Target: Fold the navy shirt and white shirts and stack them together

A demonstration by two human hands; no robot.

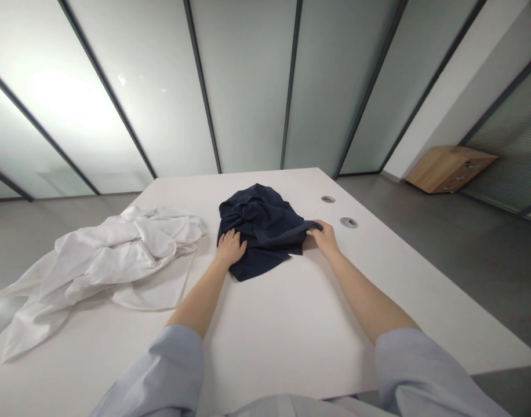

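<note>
A crumpled dark navy cloth (260, 227) lies near the middle of the white table (291, 324). My left hand (231, 246) rests on the cloth's left edge with its fingers curled into the fabric. At the cloth's right edge, my right hand (324, 234) pinches a fold of it. Both arms reach forward from light blue sleeves.
A rumpled white garment (117, 255) spreads over the table's left side and hangs past its edge. Two round cable holes (348, 222) sit in the table to the right of the cloth. Frosted glass panels stand behind; a wooden cabinet (450, 168) is at the far right.
</note>
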